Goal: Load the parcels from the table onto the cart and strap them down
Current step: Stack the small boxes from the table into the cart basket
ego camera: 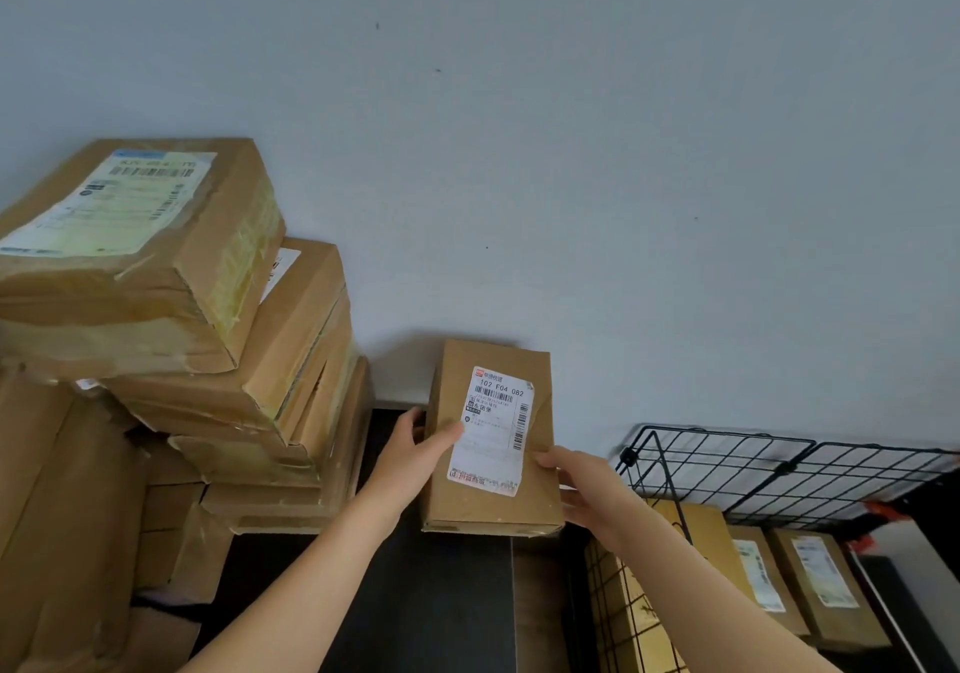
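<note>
Evenly and softly lit, moderately bright, with no single source identifiable and no hard glare anywhere. Faint, diffuse shadow on the wall behind the held parcel and deeper shade between the stacked boxes at left; dark table top underexposed, with little surface detail. Strong wide-angle distortion toward the edges, bending the wire cart, with slight softness and compression smear on the nearest box label.

Parcel sorting or storage room: taped, labelled cardboard boxes stacked left of the fingers, black wire-mesh cart holding more parcels to their right, bare pale wall behind.
</note>
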`<state>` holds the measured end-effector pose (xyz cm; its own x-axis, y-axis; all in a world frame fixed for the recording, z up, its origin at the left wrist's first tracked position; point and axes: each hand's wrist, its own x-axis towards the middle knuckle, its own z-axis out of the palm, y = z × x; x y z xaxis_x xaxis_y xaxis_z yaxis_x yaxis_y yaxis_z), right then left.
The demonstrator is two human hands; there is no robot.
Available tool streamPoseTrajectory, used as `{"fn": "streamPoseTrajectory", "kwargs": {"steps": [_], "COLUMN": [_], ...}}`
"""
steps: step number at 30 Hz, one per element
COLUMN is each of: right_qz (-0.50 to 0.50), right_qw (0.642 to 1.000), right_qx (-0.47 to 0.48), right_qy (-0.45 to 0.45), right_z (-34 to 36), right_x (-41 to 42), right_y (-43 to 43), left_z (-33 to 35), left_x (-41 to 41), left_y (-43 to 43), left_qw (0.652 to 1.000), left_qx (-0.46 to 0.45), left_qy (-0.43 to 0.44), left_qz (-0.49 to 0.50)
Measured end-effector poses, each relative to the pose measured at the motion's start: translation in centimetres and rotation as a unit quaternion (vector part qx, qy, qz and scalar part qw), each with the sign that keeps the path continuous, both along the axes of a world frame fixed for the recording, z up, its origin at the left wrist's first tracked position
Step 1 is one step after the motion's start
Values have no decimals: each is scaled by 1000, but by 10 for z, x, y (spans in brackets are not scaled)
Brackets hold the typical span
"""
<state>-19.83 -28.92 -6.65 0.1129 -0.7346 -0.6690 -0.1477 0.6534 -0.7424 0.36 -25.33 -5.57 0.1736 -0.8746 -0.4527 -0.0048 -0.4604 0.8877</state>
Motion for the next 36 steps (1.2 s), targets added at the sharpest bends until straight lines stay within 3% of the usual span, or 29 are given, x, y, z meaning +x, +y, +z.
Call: {"fn": "streamPoseTrajectory", "kwargs": {"steps": [8,14,21,31,36], "right_qz": [-95,-166,-160,-161,-178], "right_qw": [995,985,986,986,983], "right_qx": [-26,-30,-34,-45,-45], "right_qy": [-28,-23,-19,-27,-31], "right_z": [25,31,37,33,28], "right_x": [-43,-91,-167,-335,-421], "right_y": [41,69,98,139,144], "left_z": [-5,-6,6,11,10], "left_x": [-47,-99,-174,-341,-426], "left_y": [3,9,25,67,78], "left_qw": [991,989,987,983,986], "left_qx": [1,-28,-45,-37,-41], "left_qy": [115,107,77,77,19], "left_qz": [-70,-96,-134,-161,-163]}}
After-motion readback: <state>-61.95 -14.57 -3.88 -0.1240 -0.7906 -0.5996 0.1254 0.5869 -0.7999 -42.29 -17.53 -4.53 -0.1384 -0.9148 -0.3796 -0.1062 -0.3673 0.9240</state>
